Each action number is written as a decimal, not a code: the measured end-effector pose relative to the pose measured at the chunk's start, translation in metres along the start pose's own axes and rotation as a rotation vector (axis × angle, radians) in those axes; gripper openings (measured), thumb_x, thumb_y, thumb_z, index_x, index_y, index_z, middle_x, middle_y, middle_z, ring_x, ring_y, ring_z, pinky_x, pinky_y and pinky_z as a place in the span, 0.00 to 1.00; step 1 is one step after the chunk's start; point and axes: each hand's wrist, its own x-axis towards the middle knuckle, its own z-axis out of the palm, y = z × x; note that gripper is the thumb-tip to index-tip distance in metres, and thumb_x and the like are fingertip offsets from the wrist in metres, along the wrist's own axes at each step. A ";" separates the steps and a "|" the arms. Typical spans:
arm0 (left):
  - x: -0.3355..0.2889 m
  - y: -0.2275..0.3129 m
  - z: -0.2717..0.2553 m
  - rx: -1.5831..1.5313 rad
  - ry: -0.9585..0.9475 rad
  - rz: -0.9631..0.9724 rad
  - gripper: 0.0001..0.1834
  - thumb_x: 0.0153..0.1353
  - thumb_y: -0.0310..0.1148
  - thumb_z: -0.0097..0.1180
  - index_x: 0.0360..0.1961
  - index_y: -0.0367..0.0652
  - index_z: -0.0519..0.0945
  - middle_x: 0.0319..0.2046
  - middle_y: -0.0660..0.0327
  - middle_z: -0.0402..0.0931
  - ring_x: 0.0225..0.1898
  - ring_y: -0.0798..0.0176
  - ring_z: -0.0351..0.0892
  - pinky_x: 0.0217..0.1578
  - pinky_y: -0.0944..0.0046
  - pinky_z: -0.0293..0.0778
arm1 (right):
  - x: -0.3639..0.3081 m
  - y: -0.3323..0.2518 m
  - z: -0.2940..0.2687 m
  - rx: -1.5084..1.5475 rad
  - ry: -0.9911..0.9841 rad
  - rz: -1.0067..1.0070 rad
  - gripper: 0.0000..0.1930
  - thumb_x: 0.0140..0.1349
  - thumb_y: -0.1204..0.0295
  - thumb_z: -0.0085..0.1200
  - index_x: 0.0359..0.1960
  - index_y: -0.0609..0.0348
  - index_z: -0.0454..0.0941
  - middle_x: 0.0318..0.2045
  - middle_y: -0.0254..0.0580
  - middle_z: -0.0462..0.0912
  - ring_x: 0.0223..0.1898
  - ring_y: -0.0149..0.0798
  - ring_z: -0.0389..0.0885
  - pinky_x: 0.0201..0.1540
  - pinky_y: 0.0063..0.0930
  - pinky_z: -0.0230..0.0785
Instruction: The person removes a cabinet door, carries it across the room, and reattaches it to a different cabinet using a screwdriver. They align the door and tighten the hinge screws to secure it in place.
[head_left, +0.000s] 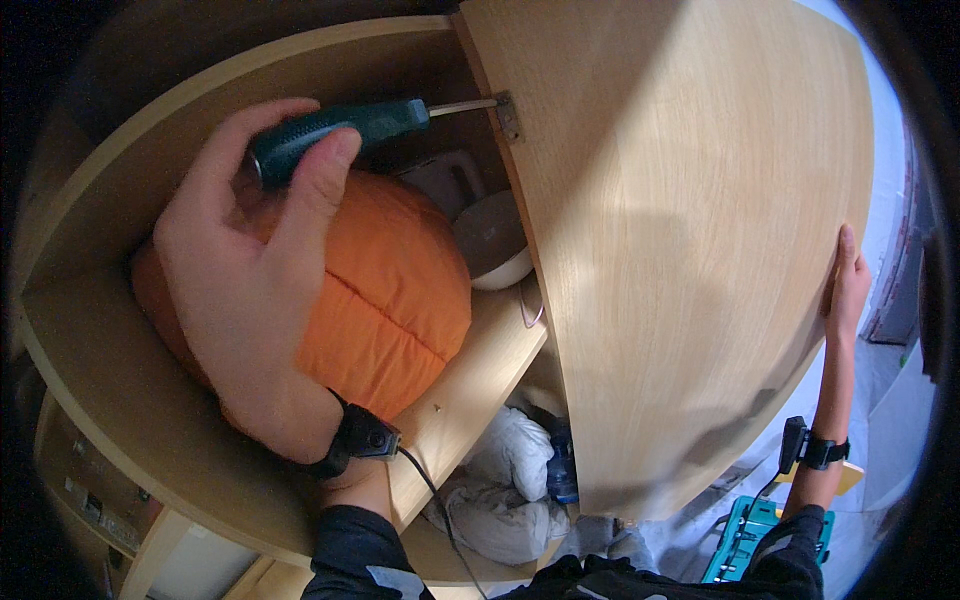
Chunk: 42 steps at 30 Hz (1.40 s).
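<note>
A screwdriver with a dark green handle lies in the fingers of my left hand. Its metal shaft points right, and the tip meets a small metal hinge plate at the inner edge of a wooden cabinet door. My right hand grips the door's outer edge at the far right, with part of the fingers hidden by the panel. Just behind and below my left hand, a bulky orange fabric bundle fills much of the shelf.
Beside the bundle sits a pale bowl. White stuffed bags and a blue item occupy the compartment below the wooden shelf. An open teal tool case rests on the floor at lower right. A black cable hangs from my left wrist.
</note>
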 end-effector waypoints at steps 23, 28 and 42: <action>-0.007 0.020 -0.008 0.238 -0.271 -0.182 0.14 0.71 0.37 0.42 0.49 0.41 0.74 0.37 0.56 0.75 0.37 0.62 0.72 0.43 0.66 0.69 | 0.000 -0.001 0.000 -0.068 0.008 -0.005 0.30 0.64 0.46 0.52 0.40 0.69 0.79 0.32 0.37 0.80 0.33 0.26 0.74 0.39 0.20 0.66; 0.002 0.011 -0.005 0.360 -0.177 0.273 0.13 0.68 0.37 0.49 0.46 0.40 0.74 0.35 0.50 0.74 0.35 0.55 0.78 0.36 0.62 0.72 | -0.001 -0.001 0.000 -0.069 -0.007 0.007 0.30 0.64 0.47 0.52 0.41 0.70 0.79 0.33 0.39 0.81 0.34 0.27 0.75 0.40 0.20 0.67; -0.003 0.011 -0.006 -0.043 -0.205 -0.186 0.15 0.71 0.40 0.45 0.48 0.42 0.74 0.29 0.68 0.71 0.27 0.76 0.65 0.28 0.77 0.63 | -0.003 -0.006 0.001 -0.059 -0.014 0.036 0.30 0.65 0.46 0.51 0.43 0.70 0.78 0.35 0.40 0.81 0.36 0.28 0.75 0.43 0.21 0.67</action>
